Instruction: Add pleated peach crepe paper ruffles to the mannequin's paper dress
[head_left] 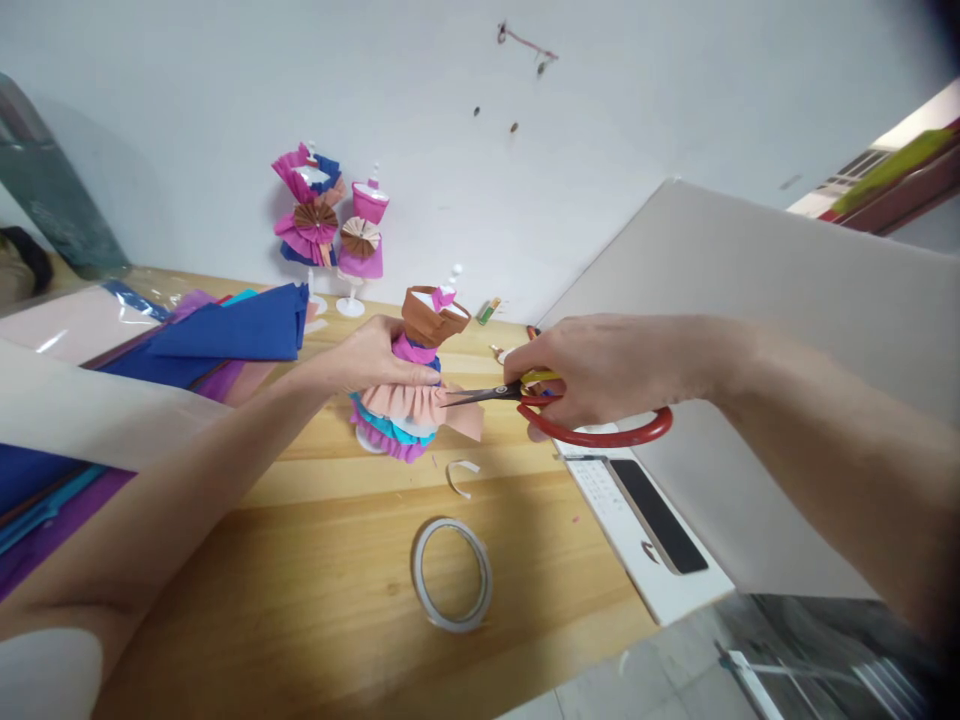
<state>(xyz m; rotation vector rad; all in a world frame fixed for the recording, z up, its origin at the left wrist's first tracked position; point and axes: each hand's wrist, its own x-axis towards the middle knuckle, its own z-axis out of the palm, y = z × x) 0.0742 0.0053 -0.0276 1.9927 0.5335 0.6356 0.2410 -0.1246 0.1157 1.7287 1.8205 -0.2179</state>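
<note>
A miniature dress form wears a brown paper bodice and a skirt of ruffled layers in peach, turquoise and purple. My left hand grips it round the waist, fingers closed. In my right hand are scissors with a red handle loop and dark blades, their tips at the peach crepe paper strip. The loose end of that strip sticks out to the right of the skirt. Whether the blades are parted on the paper is hard to tell.
A tape roll and a curled white strip lie on the wooden table. Two dressed forms stand by the wall. Folded coloured paper lies at left. A phone rests on a white board at right, by a grey partition.
</note>
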